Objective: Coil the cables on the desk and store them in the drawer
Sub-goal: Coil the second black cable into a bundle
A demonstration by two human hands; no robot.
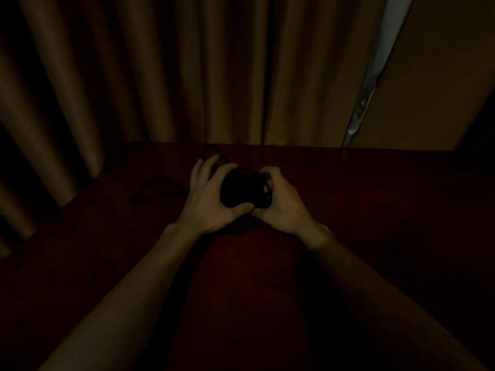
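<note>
Showing near the far edge of the desk [375,210], a black cable coil [241,188] is clasped by the left hand [206,199] and right hand [281,204], fingers curled round it; loose cable [152,189] is trailed leftward.

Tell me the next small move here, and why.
Probably wind in another loop: the left hand and right hand both grip the dark coil, while a loose cable lies slack on the desk to its left, likely its uncoiled tail.
</note>
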